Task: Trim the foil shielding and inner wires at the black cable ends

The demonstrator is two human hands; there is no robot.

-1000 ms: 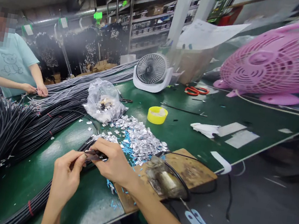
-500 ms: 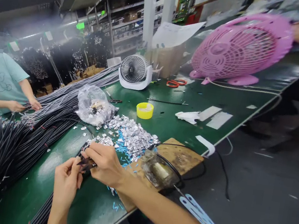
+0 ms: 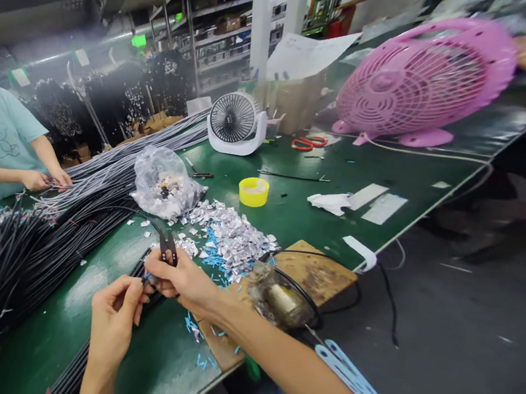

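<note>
The black-bladed snips (image 3: 168, 249) have swung since the earlier frame of this head view: their blades now point up, away from the left fingertips, while the right hand (image 3: 190, 283) keeps them grasped against its palm. The left hand (image 3: 113, 316) pinches a cable end (image 3: 146, 277), which sits where both hands meet, just above the bundle of black cables (image 3: 70, 371) on the green table (image 3: 147, 362), though its tip is too small for me to tell. To work well here, I judge, one should pinch firmly near the end, move the right fingers gently, and hold the blades clear of skin.
</note>
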